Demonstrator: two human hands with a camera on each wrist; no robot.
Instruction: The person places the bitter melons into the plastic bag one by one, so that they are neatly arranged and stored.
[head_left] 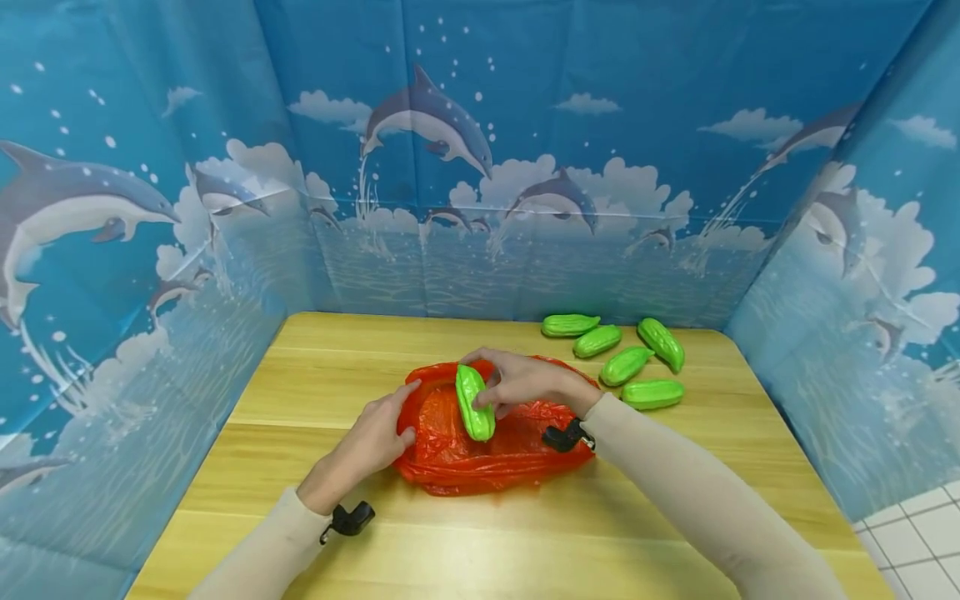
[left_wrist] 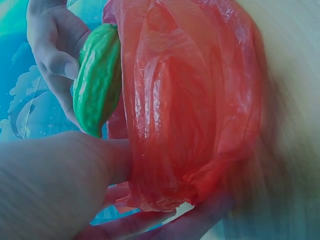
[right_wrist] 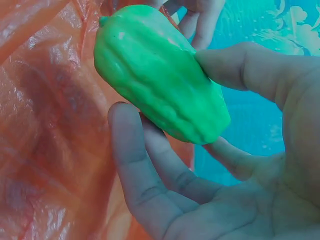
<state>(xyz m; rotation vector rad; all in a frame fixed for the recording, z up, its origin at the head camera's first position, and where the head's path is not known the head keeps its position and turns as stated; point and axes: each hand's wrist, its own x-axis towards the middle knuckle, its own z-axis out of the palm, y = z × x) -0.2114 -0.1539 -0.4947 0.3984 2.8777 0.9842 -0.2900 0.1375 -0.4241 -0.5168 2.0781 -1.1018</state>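
Observation:
My right hand point(head_left: 517, 379) pinches a glossy green, ridged bitter melon point(head_left: 476, 403) between thumb and fingers, over the mouth of a red plastic bag point(head_left: 480, 475). In the right wrist view the bitter melon point(right_wrist: 155, 75) slants across, with the thumb on one side and fingers on the other. At the bag's left rim, my left hand point(head_left: 378, 429) grips the plastic. The left wrist view shows that thumb at the rim of the bag point(left_wrist: 190, 100) and the fingers against its outside, partly hidden.
Several more bitter melons point(head_left: 627, 365) lie at the back right of the wooden table point(head_left: 300, 400). Blue dolphin-printed sheets point(head_left: 480, 250) stand along the back and both sides. White tiles point(head_left: 918, 533) show beyond the table at the lower right.

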